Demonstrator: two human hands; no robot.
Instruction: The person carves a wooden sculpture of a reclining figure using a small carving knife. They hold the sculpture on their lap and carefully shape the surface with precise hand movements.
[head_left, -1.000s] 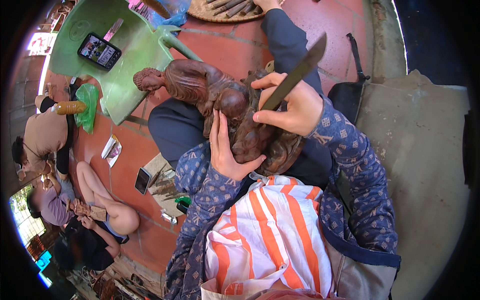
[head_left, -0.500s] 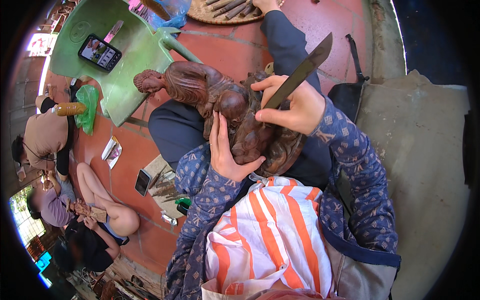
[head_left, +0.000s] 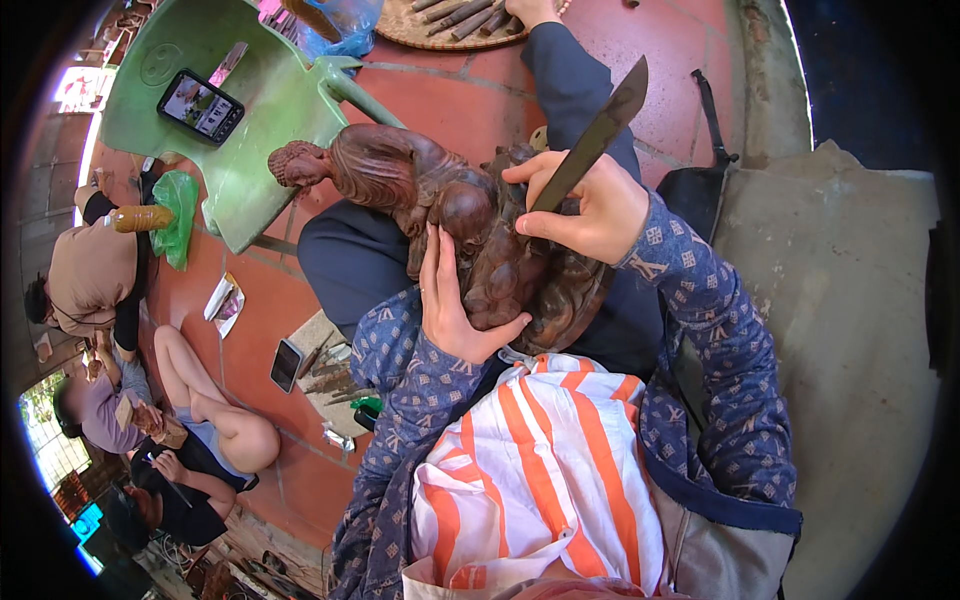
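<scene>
A dark brown wooden statue (head_left: 388, 172), carved with a robed seated figure, lies on its side across my lap with its head to the left. Against its middle rests my left hand (head_left: 455, 310), fingers stretched out and thumb spread on the carved surface. My right hand (head_left: 590, 205) pinches a dark flat knife blade (head_left: 600, 130) between thumb and fingers, over the right part of the statue. The blade's pointed tip slants up and to the right, away from me. Its lower end is at the carving, partly hidden by my fingers.
A green plastic chair (head_left: 270, 75) with a phone (head_left: 200, 107) on it stands at upper left. A round woven tray (head_left: 400, 25) holds several tools at the top. Another phone (head_left: 286, 366) and several tools lie left of my knee. Several people sit at far left.
My right hand has shifted very slightly right, and the blade has tilted a little more upright. My left hand and the statue stay put. At far left, people have moved their hands.
</scene>
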